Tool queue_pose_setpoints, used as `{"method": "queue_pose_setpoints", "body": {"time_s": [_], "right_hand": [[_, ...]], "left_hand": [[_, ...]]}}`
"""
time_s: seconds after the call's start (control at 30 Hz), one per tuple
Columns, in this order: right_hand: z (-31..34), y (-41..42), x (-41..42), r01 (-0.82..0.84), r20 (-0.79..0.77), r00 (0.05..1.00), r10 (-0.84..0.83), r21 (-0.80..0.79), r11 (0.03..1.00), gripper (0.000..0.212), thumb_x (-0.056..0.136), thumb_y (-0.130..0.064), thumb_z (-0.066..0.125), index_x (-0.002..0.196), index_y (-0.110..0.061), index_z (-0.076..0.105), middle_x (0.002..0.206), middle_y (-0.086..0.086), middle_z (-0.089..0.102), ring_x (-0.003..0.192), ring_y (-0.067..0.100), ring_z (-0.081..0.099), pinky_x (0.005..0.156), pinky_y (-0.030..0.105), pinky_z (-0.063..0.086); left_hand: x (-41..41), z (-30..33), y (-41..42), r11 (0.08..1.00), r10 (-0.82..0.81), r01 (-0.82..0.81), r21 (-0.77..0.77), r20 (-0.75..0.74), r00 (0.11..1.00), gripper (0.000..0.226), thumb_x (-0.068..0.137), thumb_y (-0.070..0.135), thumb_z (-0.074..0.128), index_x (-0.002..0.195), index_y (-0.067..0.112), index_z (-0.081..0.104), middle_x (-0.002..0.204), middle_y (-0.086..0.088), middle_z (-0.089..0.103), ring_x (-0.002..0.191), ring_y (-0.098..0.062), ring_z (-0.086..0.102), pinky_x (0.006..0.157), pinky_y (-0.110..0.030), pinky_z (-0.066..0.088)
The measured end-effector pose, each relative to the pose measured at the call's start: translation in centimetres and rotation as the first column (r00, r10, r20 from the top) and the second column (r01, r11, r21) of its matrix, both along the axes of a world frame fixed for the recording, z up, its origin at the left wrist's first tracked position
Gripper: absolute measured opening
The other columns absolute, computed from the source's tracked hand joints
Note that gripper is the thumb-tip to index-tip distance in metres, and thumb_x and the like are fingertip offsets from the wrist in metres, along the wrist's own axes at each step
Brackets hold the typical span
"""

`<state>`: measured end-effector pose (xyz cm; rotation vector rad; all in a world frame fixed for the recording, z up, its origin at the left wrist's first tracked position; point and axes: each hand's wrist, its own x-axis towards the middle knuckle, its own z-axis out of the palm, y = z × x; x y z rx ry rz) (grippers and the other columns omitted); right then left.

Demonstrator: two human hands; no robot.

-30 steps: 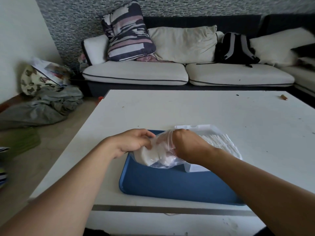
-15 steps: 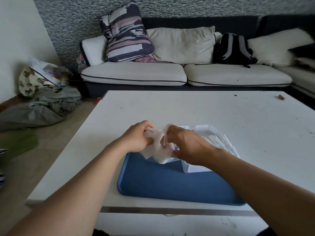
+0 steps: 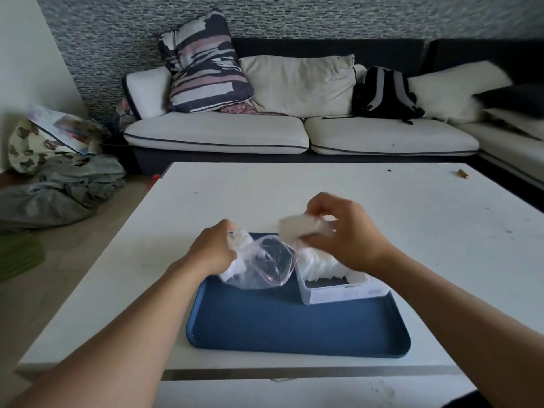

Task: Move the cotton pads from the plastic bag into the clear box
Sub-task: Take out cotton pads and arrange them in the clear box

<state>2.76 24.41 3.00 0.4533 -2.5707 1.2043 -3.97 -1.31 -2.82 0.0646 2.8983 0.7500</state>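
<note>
My left hand (image 3: 212,249) grips the bunched end of the clear plastic bag (image 3: 269,265), which lies open over the blue tray (image 3: 294,328). White cotton pads (image 3: 235,260) show inside the bag near my left fingers. My right hand (image 3: 343,231) holds a blurred bunch of white cotton pads (image 3: 300,226) above the clear box (image 3: 338,293). The box stands on the tray's right side with a row of cotton pads (image 3: 321,265) inside it.
The tray sits near the front edge of a white table (image 3: 323,189). A small brown object (image 3: 462,173) lies at the table's far right. Behind the table is a sofa (image 3: 294,134) with cushions and a black backpack (image 3: 384,94). Clothes lie on the floor at left.
My right hand has come out of the bag with a bunch of cotton pads and lifted them to the right, above the box. The left hand keeps its hold of the bag.
</note>
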Motion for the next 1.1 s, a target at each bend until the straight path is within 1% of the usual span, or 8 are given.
{"method": "queue_pose_setpoints", "body": {"time_s": [0.1,0.2,0.27,0.37,0.43,0.73,0.97,1.1], "right_hand": [[0.6,1.3,0.3,0.096,0.281,0.953,0.110,-0.628,0.772,0.027,0.087,-0.006,0.072,0.113,-0.006,0.065,0.097,0.010,0.068,0.090,0.021,0.068,0.091,0.048,0.056],[0.5,1.7,0.1,0.173,0.372,0.907,0.196,-0.754,0.634,0.032,0.090,-0.007,0.067,0.122,-0.008,0.065,0.107,0.013,0.069,0.101,0.026,0.069,0.104,0.050,0.050],[0.6,1.2,0.2,0.150,0.348,0.916,0.200,-0.759,0.634,0.034,0.088,-0.007,0.070,0.122,-0.011,0.067,0.105,0.011,0.072,0.099,0.027,0.070,0.101,0.044,0.054],[0.8,0.1,0.8,-0.017,0.214,0.953,0.215,-0.670,0.742,0.045,0.085,0.002,0.073,0.127,-0.010,0.063,0.098,0.010,0.070,0.089,0.021,0.070,0.086,0.032,0.058],[0.9,-0.3,1.2,-0.146,0.134,0.955,0.263,-0.560,0.816,0.052,0.084,0.011,0.071,0.130,-0.009,0.059,0.097,0.007,0.067,0.086,0.016,0.068,0.082,0.030,0.059],[1.8,1.2,1.8,-0.301,0.217,0.872,0.439,-0.468,0.831,0.066,0.061,0.008,0.051,0.124,-0.008,0.062,0.095,0.017,0.069,0.085,0.024,0.067,0.069,0.028,0.053],[1.2,0.1,1.8,-0.234,0.187,0.933,0.308,-0.337,0.912,0.090,0.070,0.001,0.066,0.150,-0.027,0.035,0.134,0.003,0.057,0.120,0.011,0.059,0.098,0.030,0.052],[0.7,-0.4,1.8,-0.186,0.135,0.968,0.210,-0.173,0.967,0.109,0.067,-0.019,0.093,0.153,-0.034,0.028,0.129,-0.002,0.061,0.118,0.015,0.061,0.089,0.031,0.058]], "left_hand": [[0.5,0.0,0.1,0.999,-0.007,0.013,-0.043,0.134,0.991,0.065,0.081,0.020,0.064,0.141,0.016,0.040,0.117,0.000,0.053,0.099,-0.020,0.054,0.066,-0.026,0.042],[1.5,2.2,1.4,1.000,0.012,-0.012,-0.012,0.061,0.998,0.086,0.073,0.040,0.070,0.150,0.020,0.037,0.144,-0.003,0.044,0.132,-0.026,0.044,0.102,-0.037,0.045],[2.9,4.9,3.8,0.944,0.100,-0.056,0.324,-0.121,0.988,0.067,0.078,0.045,0.070,0.138,0.023,0.051,0.139,-0.001,0.049,0.127,-0.023,0.048,0.104,-0.036,0.042],[5.5,8.1,7.7,0.454,0.117,-0.200,0.868,0.164,0.979,0.044,0.087,0.058,0.059,0.107,0.019,0.065,0.109,-0.003,0.062,0.098,-0.024,0.058,0.086,-0.037,0.044],[6.7,8.7,8.9,0.265,-0.153,-0.313,0.912,0.360,0.921,0.060,0.090,0.066,0.052,0.113,0.013,0.071,0.104,-0.009,0.071,0.094,-0.027,0.064,0.087,-0.042,0.046],[6.4,8.5,6.8,0.437,-0.584,-0.187,0.880,0.436,0.685,0.076,0.080,0.060,0.069,0.132,0.005,0.061,0.104,-0.015,0.065,0.092,-0.030,0.067,0.091,-0.048,0.054],[7.3,7.9,9.4,0.308,-0.420,-0.255,0.917,0.371,0.828,0.049,0.082,0.048,0.070,0.116,0.013,0.068,0.100,-0.007,0.070,0.082,-0.017,0.069,0.069,-0.031,0.062],[7.0,8.1,9.2,0.344,-0.413,-0.231,0.910,0.368,0.833,0.061,0.090,0.063,0.057,0.126,0.014,0.067,0.111,-0.009,0.069,0.099,-0.024,0.067,0.087,-0.041,0.057]]}}
